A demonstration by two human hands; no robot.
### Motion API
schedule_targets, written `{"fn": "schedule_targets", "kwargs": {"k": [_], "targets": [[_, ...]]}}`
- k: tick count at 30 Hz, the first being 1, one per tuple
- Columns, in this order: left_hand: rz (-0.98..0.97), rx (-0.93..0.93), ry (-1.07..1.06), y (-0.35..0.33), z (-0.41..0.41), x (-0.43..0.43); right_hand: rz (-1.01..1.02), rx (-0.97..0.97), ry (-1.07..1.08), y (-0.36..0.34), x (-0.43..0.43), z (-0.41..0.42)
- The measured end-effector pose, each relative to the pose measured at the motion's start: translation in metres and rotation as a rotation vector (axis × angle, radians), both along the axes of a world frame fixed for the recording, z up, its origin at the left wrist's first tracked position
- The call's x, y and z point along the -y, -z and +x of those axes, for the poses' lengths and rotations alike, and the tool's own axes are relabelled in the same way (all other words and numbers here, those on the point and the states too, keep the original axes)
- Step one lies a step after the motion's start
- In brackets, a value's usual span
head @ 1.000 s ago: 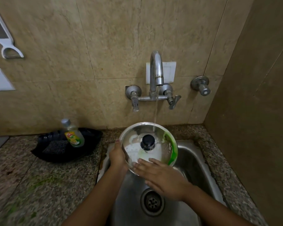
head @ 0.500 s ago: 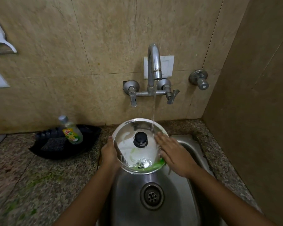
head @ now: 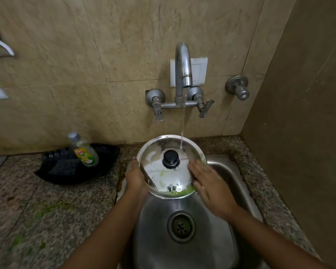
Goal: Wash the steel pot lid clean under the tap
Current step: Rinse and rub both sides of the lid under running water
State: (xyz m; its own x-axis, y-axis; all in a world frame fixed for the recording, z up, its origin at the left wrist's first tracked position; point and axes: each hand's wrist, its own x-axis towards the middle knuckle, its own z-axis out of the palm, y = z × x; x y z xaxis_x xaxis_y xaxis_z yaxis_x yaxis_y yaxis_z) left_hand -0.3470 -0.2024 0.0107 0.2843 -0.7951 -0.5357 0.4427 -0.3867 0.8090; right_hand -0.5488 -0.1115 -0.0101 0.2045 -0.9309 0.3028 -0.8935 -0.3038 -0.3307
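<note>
Tilting the round steel pot lid with black knob (head: 169,171) over the steel sink (head: 227,171), so the thin stream from the chrome wall tap (head: 183,70) runs off. Left hand (head: 135,176) fingers gripping the rim; right hand (head: 209,183) flat, fingers spread, rubbing. Green residue pooled at the lower edge. Black tray (head: 52,174) on the worktop, holding the dish-soap bottle (head: 83,150).

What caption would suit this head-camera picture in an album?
Left hand holds a steel lid under the running tap; right hand rubs its green-smeared rim.
</note>
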Motion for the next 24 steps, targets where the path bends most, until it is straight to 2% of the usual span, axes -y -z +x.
{"fn": "schedule_targets", "kwargs": {"k": [4,8,11,13,14,16,18,19,22,24], "targets": [[-0.047,0.031,-0.045,-0.001,-0.013,0.001,-0.044,-0.292,-0.331,0.006,-0.008,0.035],[-0.105,0.05,0.021,-0.011,-0.026,-0.01,-0.099,-0.3,-0.329,0.0,0.017,0.055],[-0.083,0.032,-0.059,-0.008,-0.017,-0.006,-0.121,-0.345,-0.386,0.015,0.004,0.024],[-0.065,-0.004,-0.123,-0.004,-0.011,-0.003,-0.151,-0.143,-0.218,0.028,-0.006,0.005],[-0.06,-0.031,-0.159,-0.002,-0.011,-0.004,-0.14,0.077,-0.046,0.031,-0.011,0.004],[-0.025,-0.06,-0.177,-0.004,-0.017,-0.013,-0.048,0.657,0.328,0.025,-0.01,0.02],[-0.022,-0.089,-0.155,-0.005,-0.028,-0.021,0.059,1.137,0.507,0.017,0.004,0.038],[-0.015,-0.069,-0.128,-0.004,-0.031,-0.025,0.066,1.279,0.57,0.014,0.013,0.043],[-0.034,0.016,-0.046,-0.002,-0.027,-0.029,-0.01,1.402,0.757,0.003,0.039,0.039],[-0.024,-0.023,0.085,0.002,-0.016,-0.02,0.01,1.393,0.754,-0.004,0.054,0.022]]}}
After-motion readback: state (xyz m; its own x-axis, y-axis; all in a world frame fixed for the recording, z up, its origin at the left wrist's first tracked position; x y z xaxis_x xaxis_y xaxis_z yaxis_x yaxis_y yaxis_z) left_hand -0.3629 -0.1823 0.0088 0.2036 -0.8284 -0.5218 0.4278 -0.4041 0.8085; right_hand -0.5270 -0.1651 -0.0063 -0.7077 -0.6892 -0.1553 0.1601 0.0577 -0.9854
